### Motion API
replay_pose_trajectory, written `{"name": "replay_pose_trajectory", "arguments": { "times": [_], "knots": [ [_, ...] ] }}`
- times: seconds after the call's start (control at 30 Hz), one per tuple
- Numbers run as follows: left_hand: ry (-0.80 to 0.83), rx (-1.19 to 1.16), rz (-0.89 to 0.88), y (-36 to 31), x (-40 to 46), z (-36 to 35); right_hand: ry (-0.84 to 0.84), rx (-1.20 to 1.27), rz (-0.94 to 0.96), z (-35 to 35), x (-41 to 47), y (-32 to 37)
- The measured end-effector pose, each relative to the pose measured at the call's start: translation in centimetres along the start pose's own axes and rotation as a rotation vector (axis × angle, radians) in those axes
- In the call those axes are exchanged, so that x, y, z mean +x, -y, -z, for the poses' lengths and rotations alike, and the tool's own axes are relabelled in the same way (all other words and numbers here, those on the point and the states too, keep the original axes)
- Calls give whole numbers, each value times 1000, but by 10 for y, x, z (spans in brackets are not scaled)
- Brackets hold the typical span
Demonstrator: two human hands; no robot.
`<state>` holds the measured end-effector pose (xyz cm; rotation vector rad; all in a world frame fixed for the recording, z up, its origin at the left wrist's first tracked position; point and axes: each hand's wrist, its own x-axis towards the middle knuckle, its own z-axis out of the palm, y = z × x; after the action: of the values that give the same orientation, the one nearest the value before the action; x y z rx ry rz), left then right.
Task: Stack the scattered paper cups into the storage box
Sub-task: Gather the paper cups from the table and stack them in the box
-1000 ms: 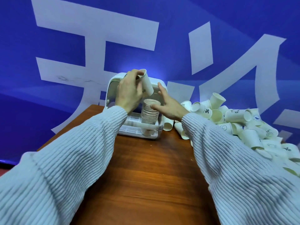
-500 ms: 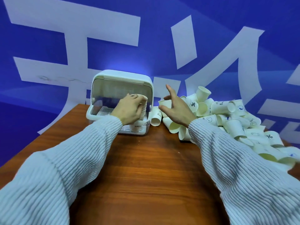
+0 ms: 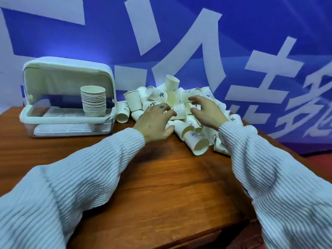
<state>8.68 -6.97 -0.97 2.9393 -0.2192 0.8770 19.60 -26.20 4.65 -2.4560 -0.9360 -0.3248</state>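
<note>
Here both hands (image 3: 155,121) (image 3: 208,109), grips apparently released, hover over the cup pile (image 3: 181,112) beside the box (image 3: 68,121).

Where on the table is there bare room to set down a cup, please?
The wooden table is bare in front, between the two sleeves, and on the strip before the storage box. It is crowded right of the box, where the loose cup pile lies under both hands.
</note>
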Motion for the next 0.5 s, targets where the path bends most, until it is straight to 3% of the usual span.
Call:
{"name": "replay_pose_trajectory", "arguments": {
  "times": [0.07, 0.2, 0.37, 0.5],
  "knots": [
    [83, 3, -38, -29, 11, -17, 17, -52, -65, 15, -16, -22],
    [258, -105, 101, -71, 27, -43, 97, -159, -161, 37, -41, -61],
    [438, 95, -49, -84, 34, -59, 320, -453, -158, 46, -67, -90],
    [461, 193, -134, -84, 29, -62, 425, -652, -162, 38, -79, -108]
  ]
}}
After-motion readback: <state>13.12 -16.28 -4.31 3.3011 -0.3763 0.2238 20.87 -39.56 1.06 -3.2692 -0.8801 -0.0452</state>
